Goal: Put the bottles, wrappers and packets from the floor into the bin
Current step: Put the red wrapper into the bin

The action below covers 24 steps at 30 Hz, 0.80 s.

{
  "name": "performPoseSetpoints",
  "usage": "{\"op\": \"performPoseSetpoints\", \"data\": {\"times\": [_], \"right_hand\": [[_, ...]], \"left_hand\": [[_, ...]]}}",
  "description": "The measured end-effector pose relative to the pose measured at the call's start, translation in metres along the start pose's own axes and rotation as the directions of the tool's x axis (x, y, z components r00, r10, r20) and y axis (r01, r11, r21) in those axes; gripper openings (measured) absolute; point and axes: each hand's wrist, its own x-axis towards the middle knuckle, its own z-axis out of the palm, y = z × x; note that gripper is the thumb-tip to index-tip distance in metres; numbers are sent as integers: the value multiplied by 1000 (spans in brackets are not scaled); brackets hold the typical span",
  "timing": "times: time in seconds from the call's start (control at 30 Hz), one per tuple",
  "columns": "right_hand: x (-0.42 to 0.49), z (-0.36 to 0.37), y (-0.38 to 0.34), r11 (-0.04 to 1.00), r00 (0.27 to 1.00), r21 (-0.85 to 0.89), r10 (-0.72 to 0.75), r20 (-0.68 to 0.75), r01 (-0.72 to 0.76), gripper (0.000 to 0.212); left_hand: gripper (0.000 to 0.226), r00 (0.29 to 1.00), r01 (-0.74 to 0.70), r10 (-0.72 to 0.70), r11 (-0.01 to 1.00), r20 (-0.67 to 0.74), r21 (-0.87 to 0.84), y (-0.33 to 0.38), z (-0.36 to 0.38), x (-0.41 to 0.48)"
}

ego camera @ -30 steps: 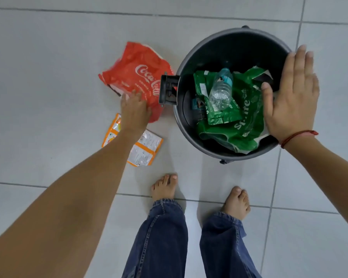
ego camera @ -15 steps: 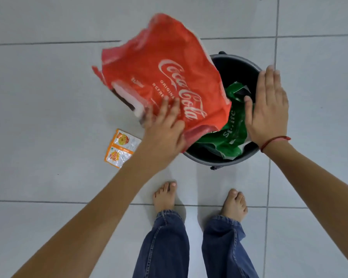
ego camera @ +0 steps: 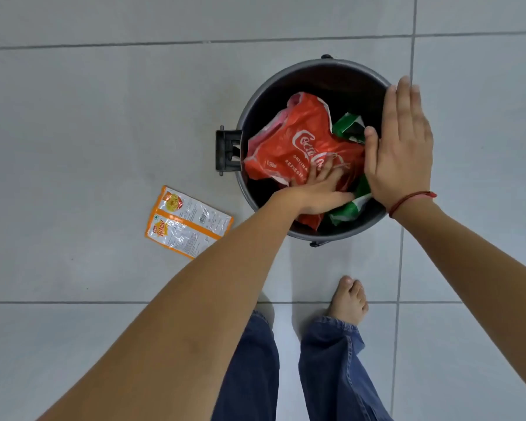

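The crumpled red Coca-Cola plastic wrapper (ego camera: 298,144), held up above the rim half a second ago, now lies inside the round dark grey plastic bin (ego camera: 322,69). On the floor left of the bin lies the orange-and-clear snack packet (ego camera: 187,221). The left hand (ego camera: 319,189) presses on the red wrapper, fingers curled into it. Green plastic wrappers (ego camera: 348,124) show beneath. The right hand (ego camera: 401,147) hovers flat and empty over the bin's right rim.
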Motion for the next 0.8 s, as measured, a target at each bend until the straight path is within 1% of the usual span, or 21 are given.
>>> {"op": "performPoseSetpoints", "data": {"times": [0.07, 0.1, 0.13, 0.17, 0.2, 0.23, 0.27, 0.3, 0.33, 0.37, 0.4, 0.43, 0.47, 0.5, 0.53, 0.57, 0.6, 0.63, 0.67, 0.73, 0.8], "right_hand": [[0, 0, 0, 1000, 1000, 1, -2, -5, 2, 54], [0, 0, 0, 1000, 1000, 5, -2, -5, 2, 54], [0, 0, 0, 1000, 1000, 7, -1, -5, 2, 54], [-1, 0, 1, 1000, 1000, 8, -1, -5, 1, 54], [-1, 0, 1, 1000, 1000, 8, -1, -6, 1, 54], [-2, 0, 1, 1000, 1000, 9, -2, -8, 2, 54], [-2, 0, 2, 1000, 1000, 8, -4, -9, 4, 55], [-1, 1, 2, 1000, 1000, 6, -7, -13, 7, 55], [-1, 1, 2, 1000, 1000, 3, -11, -17, 11, 55], [-1, 1, 2, 1000, 1000, -1, -13, -18, 13, 55], [-1, 1, 2, 1000, 1000, -3, -14, -19, 14, 56], [-1, 2, 2, 1000, 1000, -4, -18, -21, 18, 56], [-1, 2, 3, 1000, 999, -4, -21, -24, 21, 56], [-1, 1, 4, 1000, 999, -4, -24, -30, 24, 56], [-2, 1, 4, 1000, 999, -4, -29, -36, 29, 56], [-2, 2, 4, 999, 998, -2, -37, -42, 37, 57], [-2, 4, 4, 999, 998, 3, -45, -47, 45, 57], [-3, 5, 4, 999, 997, 6, -48, -53, 49, 57], [-3, 4, 5, 999, 997, 7, -50, -59, 51, 57], [-3, 6, 7, 998, 996, -5, -64, -69, 64, 58], [-3, 6, 7, 997, 995, -11, -72, -75, 71, 59]], "left_hand": [[69, 999, 2, -3, 1000, -41, -22, 4, -2, -3], [67, 995, -14, 8, 998, -102, -55, 4, -6, -10], [60, 979, -48, 35, 997, -201, -62, 4, -10, -21], [51, 937, -105, 81, 993, -341, -53, 4, -15, -35], [41, 848, -193, 150, 981, -508, -33, 2, -19, -51], [32, 715, -300, 211, 954, -667, -19, -1, -22, -69], [26, 569, -390, 214, 920, -794, -31, -7, -25, -87], [22, 442, -434, 160, 899, -883, -55, -18, -26, -100], [21, 333, -419, 81, 905, -939, -70, -32, -26, -109], [22, 229, -338, 1, 938, -973, -79, -51, -24, -113], [26, 128, -213, -61, 973, -990, -88, -71, -21, -111], [34, 62, -65, -111, 991, -992, -115, -93, -16, -106], [44, 63, 82, -177, 982, -982, -172, -114, -10, -98], [56, 136, 200, -267, 950, -954, -238, -131, -3, -89], [70, 243, 297, -383, 904, -891, -308, -147, 6, -80], [84, 347, 380, -498, 849, -794, -367, -162, 16, -70], [97, 433, 440, -592, 797, -680, -413, -176, 26, -61], [108, 500, 476, -649, 759, -573, -445, -186, 36, -54], [117, 550, 506, -683, 730, -480, -460, -191, 43, -50], [127, 594, 552, -705, 707, -386, -442, -201, 57, -41], [122, 582, 569, -690, 724, -430, -391, -202, 68, -37]]}}
